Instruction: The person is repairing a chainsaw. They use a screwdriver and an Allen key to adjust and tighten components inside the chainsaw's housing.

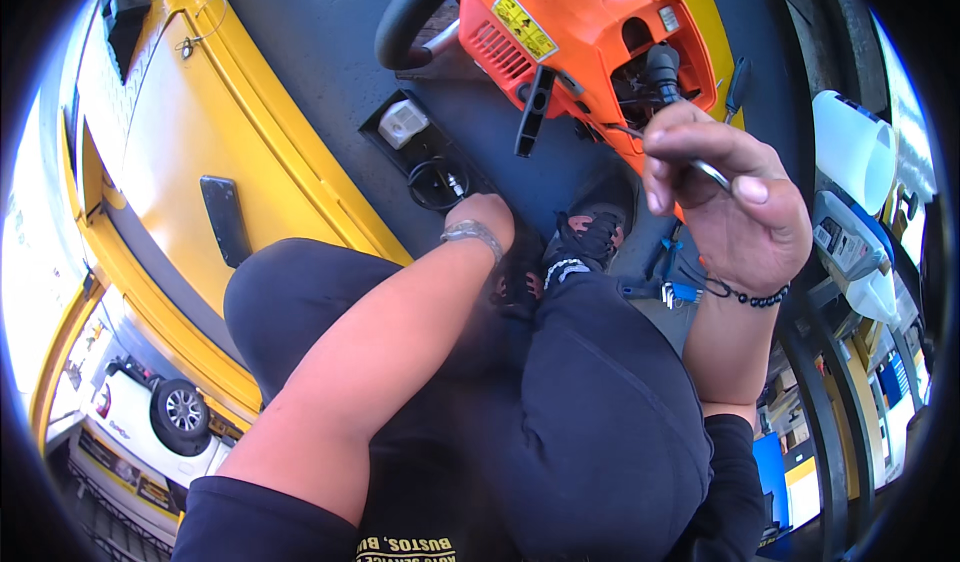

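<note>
An orange chainsaw (590, 12) with a black curved front handle (405, 22) rests on the dark surface at the top. My right hand (740, 192) is raised beside its open housing, thumb and fingers closed on a thin metal rod (712, 173). One end of the rod points toward the saw body; its exact kind is unclear. Above these fingers a black rubber boot (662, 67) sits in the housing. My left hand (487, 220) reaches down to a black tray (385, 112), next to a spark plug (456, 186); its fingers are hidden. The tray also holds a pale grey block-shaped part (403, 124) and a coiled black cable (428, 184).
A phone (224, 220) lies on the yellow panel at left. Blue-handled pliers (662, 258) and a dark-handled screwdriver (738, 87) lie right of my shoes. A whitish jug (852, 152) and a grey bottle (848, 237) stand at far right. A white vehicle (140, 417) shows at lower left.
</note>
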Motion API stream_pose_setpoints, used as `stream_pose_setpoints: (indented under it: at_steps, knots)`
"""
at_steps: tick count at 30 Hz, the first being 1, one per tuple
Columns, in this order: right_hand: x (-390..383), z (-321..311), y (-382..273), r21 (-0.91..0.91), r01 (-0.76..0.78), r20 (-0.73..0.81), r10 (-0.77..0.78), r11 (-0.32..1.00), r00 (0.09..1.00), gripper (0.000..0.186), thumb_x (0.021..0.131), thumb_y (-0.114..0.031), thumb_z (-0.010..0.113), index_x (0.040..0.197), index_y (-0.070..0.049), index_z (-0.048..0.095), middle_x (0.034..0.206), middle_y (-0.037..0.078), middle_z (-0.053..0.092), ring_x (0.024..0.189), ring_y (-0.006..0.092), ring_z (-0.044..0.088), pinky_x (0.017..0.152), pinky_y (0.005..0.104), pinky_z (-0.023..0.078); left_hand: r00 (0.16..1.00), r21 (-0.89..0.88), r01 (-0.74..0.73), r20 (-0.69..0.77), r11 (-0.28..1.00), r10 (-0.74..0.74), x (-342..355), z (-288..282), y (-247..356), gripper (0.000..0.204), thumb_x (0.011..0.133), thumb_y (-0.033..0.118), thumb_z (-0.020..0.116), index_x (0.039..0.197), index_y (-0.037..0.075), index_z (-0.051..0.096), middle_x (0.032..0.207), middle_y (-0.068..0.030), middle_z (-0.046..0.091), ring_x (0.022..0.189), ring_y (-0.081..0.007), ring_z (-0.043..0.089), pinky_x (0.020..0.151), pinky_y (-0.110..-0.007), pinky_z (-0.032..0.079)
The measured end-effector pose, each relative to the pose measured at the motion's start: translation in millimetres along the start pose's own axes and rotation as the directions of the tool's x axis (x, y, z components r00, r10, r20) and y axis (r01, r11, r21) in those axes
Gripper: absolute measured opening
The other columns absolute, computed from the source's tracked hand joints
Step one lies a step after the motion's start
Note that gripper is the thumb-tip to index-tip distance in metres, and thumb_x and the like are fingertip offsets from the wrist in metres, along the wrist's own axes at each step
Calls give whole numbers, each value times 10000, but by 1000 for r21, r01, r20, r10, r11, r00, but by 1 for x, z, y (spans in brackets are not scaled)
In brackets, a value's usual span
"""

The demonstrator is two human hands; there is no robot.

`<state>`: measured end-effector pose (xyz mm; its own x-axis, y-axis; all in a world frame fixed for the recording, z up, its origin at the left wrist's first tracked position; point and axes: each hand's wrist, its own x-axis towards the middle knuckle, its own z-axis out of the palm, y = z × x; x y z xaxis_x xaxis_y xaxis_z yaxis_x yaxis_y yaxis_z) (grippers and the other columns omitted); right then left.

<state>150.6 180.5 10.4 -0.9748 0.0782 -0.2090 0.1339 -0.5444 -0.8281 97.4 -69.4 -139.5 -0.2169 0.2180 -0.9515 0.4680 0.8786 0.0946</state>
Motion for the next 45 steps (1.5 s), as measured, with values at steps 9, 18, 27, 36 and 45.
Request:
stream_pose_setpoints:
  at_steps: [9, 18, 27, 36, 45]
  knots:
    - [-14, 9, 15, -216, 124, -127, -154, 968, 980, 149, 927, -120, 701, 934, 26, 726, 911, 63, 632, 741, 85, 550, 647, 235, 426, 972, -74, 28, -230, 997, -44, -1, -4, -6, 281, 909, 176, 592, 1114, 102, 768, 1128, -163, 746, 1104, -346, 698, 973, -428, 555]
    - [-11, 14, 27, -355, 269, -122, -330, 895, 936, 298, 931, -248, 761, 821, 26, 722, 822, 70, 636, 672, 94, 551, 583, 229, 406, 992, 0, 62, -114, 998, -61, 15, 10, -12, 320, 909, 187, 568, 1164, 86, 733, 1220, -182, 710, 1152, -355, 673, 995, -432, 539]
    - [4, 28, 17, -556, 138, -369, -392, 820, 843, 372, 1031, -343, 644, 905, -3, 731, 667, 5, 625, 537, 59, 529, 501, 222, 402, 993, 89, 102, -76, 991, -95, 23, 9, -16, 301, 927, 171, 581, 1154, 62, 746, 1213, -199, 714, 1146, -351, 686, 986, -437, 550]
    - [0, 28, 1, -301, 40, -415, -168, 953, 894, 448, 1014, -324, 569, 1211, 67, 662, 855, 94, 664, 658, 118, 622, 598, 245, 504, 984, 43, 171, -53, 984, -168, 19, 17, 0, 295, 927, 154, 564, 1110, 40, 765, 1172, -217, 726, 1126, -351, 700, 967, -435, 559]
    - [-4, 0, 21, -195, 149, 30, -146, 969, 989, 595, 938, -251, 627, 1396, 117, 535, 1141, 135, 598, 864, 161, 644, 819, 287, 536, 981, -35, 185, -47, 982, -187, 13, 10, 8, 317, 900, 168, 576, 1111, 25, 764, 1171, -217, 727, 1120, -354, 702, 964, -426, 559]
